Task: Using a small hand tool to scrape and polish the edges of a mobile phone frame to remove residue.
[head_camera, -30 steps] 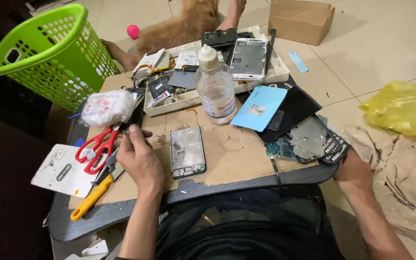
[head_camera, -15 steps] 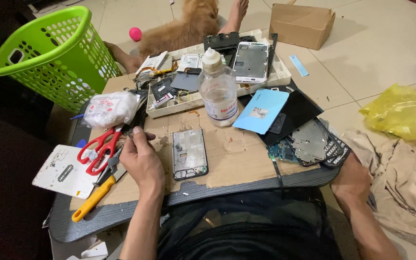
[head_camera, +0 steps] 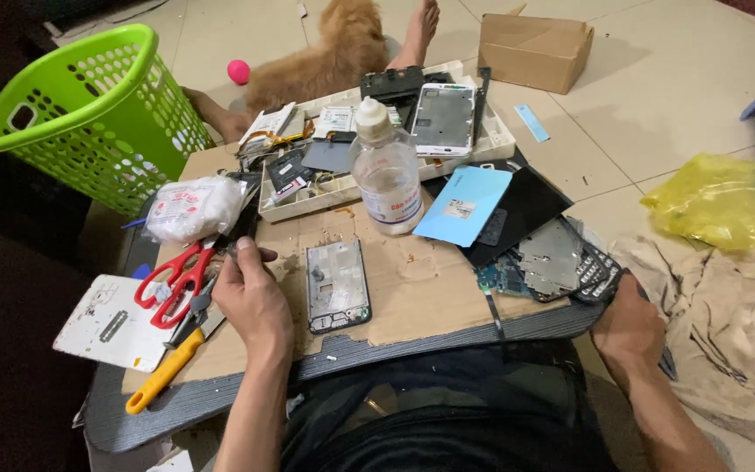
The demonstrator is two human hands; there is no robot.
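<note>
1. Left hand (head_camera: 253, 301) sits on the left part of the worktop (head_camera: 412, 288), fingers curled; its grip is pinched on a small dark item at the fingertips, too small to identify.
2. Red-handled scissors (head_camera: 176, 273) lie just left of that hand, touching a white phone back cover (head_camera: 107, 323); a yellow-handled tool (head_camera: 163, 376) lies nearer, at the worktop edge.
3. Stripped phone frame (head_camera: 336, 285) lies flat on the cardboard, just right of the left hand, apart from it.
4. Frame looks light, thin and stiff, probably easily bent or scratched; judged best held by its long side edges, not the open middle.
5. Right hand (head_camera: 629, 328) is at the right near corner of the worktop, beside a pile of circuit boards (head_camera: 552, 258); its fingers are hidden, so I cannot tell the grip.
6. Clear plastic bottle (head_camera: 386, 179) stands upright far of the frame, by a white parts tray (head_camera: 491, 144).
</note>
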